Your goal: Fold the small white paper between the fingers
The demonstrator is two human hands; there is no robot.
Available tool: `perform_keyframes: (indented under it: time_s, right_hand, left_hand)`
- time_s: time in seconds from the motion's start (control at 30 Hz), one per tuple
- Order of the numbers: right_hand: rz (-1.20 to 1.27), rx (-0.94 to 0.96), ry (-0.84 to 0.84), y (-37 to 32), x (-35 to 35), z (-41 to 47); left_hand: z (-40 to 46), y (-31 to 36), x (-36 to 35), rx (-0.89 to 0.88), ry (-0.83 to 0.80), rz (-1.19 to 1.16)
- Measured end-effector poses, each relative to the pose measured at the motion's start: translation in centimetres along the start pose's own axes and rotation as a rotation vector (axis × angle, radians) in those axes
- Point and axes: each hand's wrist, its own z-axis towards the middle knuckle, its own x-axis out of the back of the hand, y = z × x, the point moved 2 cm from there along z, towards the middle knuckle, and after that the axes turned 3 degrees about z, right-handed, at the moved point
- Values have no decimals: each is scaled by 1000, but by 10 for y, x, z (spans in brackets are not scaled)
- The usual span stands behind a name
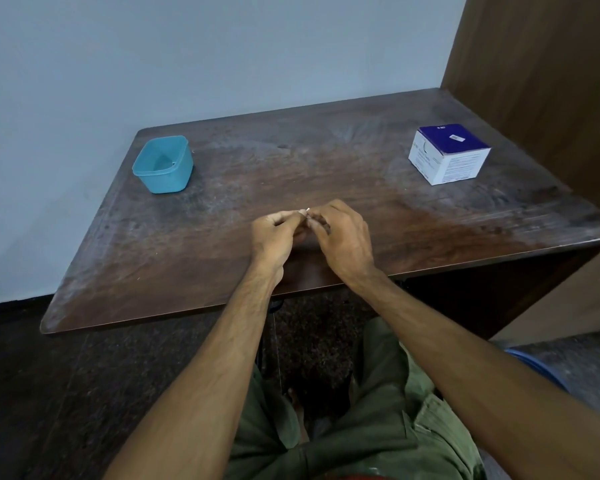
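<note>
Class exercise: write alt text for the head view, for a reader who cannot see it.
Two hands, left and right, meet over a wooden table, pinching a tiny white item between their fingertips. A blue tub stands far left, a box far right.

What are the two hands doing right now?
Left hand: fingers curled, pinching a small white item.
Right hand: fingers curled, pinching the same item.

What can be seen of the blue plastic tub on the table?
The blue plastic tub is a small, squarish open container with rounded corners, a raised rim and walls that taper slightly toward the base. It looks like light blue plastic, has no lid on it, and nothing clear shows inside. It stands upright near the far left corner of the wooden table, close to the wall. Nothing touches it; both hands are well away.
</note>
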Motion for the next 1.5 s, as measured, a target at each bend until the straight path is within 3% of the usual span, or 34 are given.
perform_keyframes:
  time_s: [0.17, 0.4, 0.5, 0.67, 0.9, 1.23, 1.5]
  right_hand:
    - [50, -86, 112, 17, 26, 5]
    - [-18, -177, 169, 48, 73, -6]
    - [-56, -218, 192, 66, 103, -14]
    - [-116, -313, 295, 100, 163, -37]
    - [-209, -387, 426, 156, 242, -92]
    - [-390, -669, 447, 251, 293, -191]
    - [-387, -913, 329, 326, 287, -272]
  left_hand:
    - [-1, 0, -22, -36, -64, 126]
    - [1, -3, -67, -408, -117, 713]
    - [-9, 0, -98, -529, -216, 848]
    - [-34, 1, -167, -772, -368, 951]
    - [-92, -24, -263, -978, -619, 1010]
    - [-141, -109, -358, -944, -945, 1175]
    - [-145, -192, -406, -898, -1142, 1337]
